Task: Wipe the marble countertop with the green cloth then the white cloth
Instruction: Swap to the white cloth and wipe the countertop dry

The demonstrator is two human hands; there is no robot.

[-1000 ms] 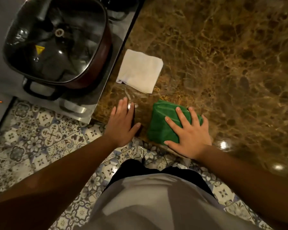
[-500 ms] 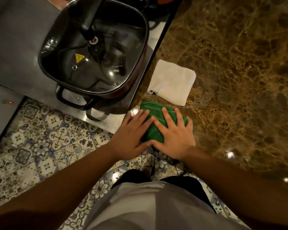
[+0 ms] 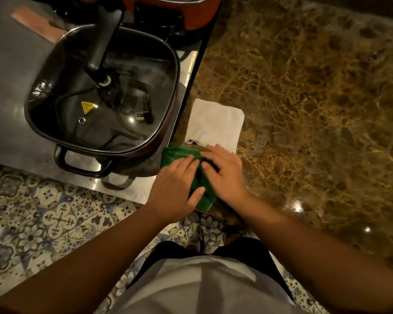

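Green cloth (image 3: 182,155) lies under both flat, unclenched hands, left hand (image 3: 175,186) and right hand (image 3: 222,175), on the marble tabletop (image 3: 304,109). Sliding forward may drag the touching white cloth (image 3: 216,123)

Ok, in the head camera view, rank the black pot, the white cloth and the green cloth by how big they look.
1. Black pot, clearly largest.
2. White cloth.
3. Green cloth, though both hands cover much of it, so its place against the white cloth is unsure.
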